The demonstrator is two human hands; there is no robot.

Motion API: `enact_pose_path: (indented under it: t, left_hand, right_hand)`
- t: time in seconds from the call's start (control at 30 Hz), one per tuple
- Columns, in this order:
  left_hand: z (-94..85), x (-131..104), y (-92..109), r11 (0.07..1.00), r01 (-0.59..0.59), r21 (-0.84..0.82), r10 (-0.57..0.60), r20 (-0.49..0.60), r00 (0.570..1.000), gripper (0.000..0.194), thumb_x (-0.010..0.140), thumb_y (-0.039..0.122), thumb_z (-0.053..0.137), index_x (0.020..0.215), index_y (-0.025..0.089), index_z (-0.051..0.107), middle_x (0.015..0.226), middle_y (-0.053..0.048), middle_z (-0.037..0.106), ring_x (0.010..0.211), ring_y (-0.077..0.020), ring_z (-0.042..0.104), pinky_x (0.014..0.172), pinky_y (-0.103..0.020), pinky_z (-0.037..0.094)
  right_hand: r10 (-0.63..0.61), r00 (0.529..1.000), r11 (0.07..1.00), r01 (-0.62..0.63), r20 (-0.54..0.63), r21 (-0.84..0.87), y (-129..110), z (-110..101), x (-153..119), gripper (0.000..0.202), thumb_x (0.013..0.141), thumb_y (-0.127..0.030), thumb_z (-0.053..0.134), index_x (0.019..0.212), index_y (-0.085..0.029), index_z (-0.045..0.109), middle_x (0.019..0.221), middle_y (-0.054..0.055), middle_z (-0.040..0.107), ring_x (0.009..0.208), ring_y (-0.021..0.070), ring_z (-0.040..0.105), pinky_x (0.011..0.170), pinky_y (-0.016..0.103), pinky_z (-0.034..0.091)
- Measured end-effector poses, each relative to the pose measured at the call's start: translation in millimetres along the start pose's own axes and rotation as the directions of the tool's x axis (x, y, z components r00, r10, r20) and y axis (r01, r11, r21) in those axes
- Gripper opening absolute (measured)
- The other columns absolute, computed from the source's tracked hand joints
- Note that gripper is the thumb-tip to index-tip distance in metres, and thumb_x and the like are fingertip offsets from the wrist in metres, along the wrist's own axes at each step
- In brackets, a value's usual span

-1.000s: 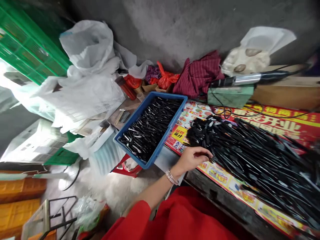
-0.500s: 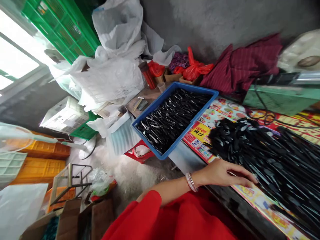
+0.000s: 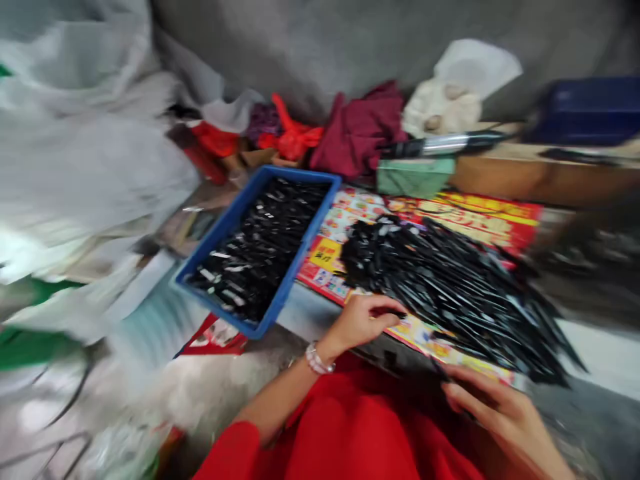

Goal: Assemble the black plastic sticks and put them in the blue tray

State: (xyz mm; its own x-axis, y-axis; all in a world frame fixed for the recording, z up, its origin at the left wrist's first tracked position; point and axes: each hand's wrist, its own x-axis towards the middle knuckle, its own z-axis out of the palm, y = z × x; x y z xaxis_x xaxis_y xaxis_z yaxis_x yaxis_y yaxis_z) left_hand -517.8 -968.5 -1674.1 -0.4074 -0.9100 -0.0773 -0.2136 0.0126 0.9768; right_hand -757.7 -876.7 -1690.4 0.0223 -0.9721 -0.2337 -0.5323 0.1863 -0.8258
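Observation:
A large pile of long black pieces (image 3: pixel 450 287) lies on a printed red and yellow sheet (image 3: pixel 325 257). At the near edge of the pile, my left hand (image 3: pixel 363 321) has its thumb and fingertips close round a small dark thing too blurred to name. Lower right, my right hand (image 3: pixel 495 407) pinches a slim black piece (image 3: pixel 440 368) between thumb and fingers. To the left of the pile stands a blue tray (image 3: pixel 295 285) filled with similar black pieces.
Behind the pile are a green box (image 3: pixel 415 177) with a black and silver tool (image 3: pixel 445 144) and a maroon cloth (image 3: pixel 357 130). Red bags (image 3: pixel 295 140) sit behind the tray. White sheeting (image 3: pixel 85 160) fills the left.
The view has swung right, so the tray and pile appear further left. My right hand has come into view with a black piece. My left hand is still by the pile's near edge.

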Motion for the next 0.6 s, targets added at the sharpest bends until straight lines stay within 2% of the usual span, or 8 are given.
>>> enact_pose_path:
  t: [0.07, 0.13, 0.23, 0.4, 0.6]
  left_hand:
    - [0.2, 4.7, 8.2, 0.998, -0.043, 0.055, 0.042, 0.021, 0.999, 0.023, 0.083, 0.018, 0.058, 0.099, 0.017, 0.074, 0.102, -0.005, 0.074, 0.095, -0.0188, 0.067, 0.086, -0.026, 0.05]
    - [2.0, 11.3, 15.9, 0.99, -0.087, 0.114, 0.08, 0.06, 0.995, 0.023, 0.082, 0.016, 0.056, 0.095, 0.018, 0.075, 0.098, -0.004, 0.075, 0.093, -0.0187, 0.067, 0.087, -0.027, 0.05]
    - [8.9, 20.7, 25.7, 0.972, -0.139, 0.188, 0.115, 0.136, 0.984, 0.022, 0.08, 0.014, 0.057, 0.09, 0.02, 0.075, 0.094, -0.002, 0.075, 0.09, -0.018, 0.067, 0.086, -0.027, 0.049]
    - [23.5, 29.7, 35.0, 0.948, -0.16, 0.276, 0.082, 0.274, 0.958, 0.023, 0.08, 0.015, 0.058, 0.091, 0.023, 0.076, 0.094, 0.0, 0.076, 0.088, -0.018, 0.068, 0.084, -0.026, 0.049]
    - [32.8, 34.8, 35.6, 0.936, -0.146, 0.321, 0.01, 0.388, 0.921, 0.025, 0.081, 0.015, 0.057, 0.094, 0.022, 0.077, 0.092, -0.001, 0.076, 0.085, -0.0179, 0.069, 0.079, -0.025, 0.049]
  right_hand:
    - [0.062, 0.987, 0.986, -0.083, 0.15, 0.144, 1.2, 8.6, 0.5, 0.045, 0.076, -0.057, 0.063, 0.092, -0.017, 0.075, 0.063, 0.005, 0.068, 0.056, 0.0196, 0.061, 0.053, 0.029, 0.051]
    - [0.042, 0.987, 0.973, -0.076, 0.156, 0.219, -1.7, 12.2, 5.5, 0.046, 0.085, -0.057, 0.053, 0.083, -0.016, 0.073, 0.064, 0.005, 0.065, 0.054, 0.0162, 0.056, 0.053, 0.028, 0.046]
    - [-0.011, 0.99, 0.977, -0.018, 0.138, 0.21, -8.8, 8.9, 12.4, 0.048, 0.09, -0.055, 0.046, 0.073, -0.015, 0.068, 0.065, 0.004, 0.062, 0.055, 0.0141, 0.052, 0.055, 0.026, 0.043]
    - [-0.094, 0.987, 0.977, 0.066, 0.13, 0.204, -11.8, 1.0, 13.6, 0.037, 0.091, -0.047, 0.049, 0.086, -0.017, 0.07, 0.078, 0.004, 0.065, 0.071, 0.0167, 0.056, 0.065, 0.026, 0.043]
    - [0.006, 0.984, 0.94, -0.066, 0.177, 0.334, -1.9, 2.3, 14.4, 0.04, 0.091, -0.047, 0.048, 0.07, -0.015, 0.061, 0.059, 0.001, 0.057, 0.05, 0.0113, 0.049, 0.051, 0.023, 0.037]
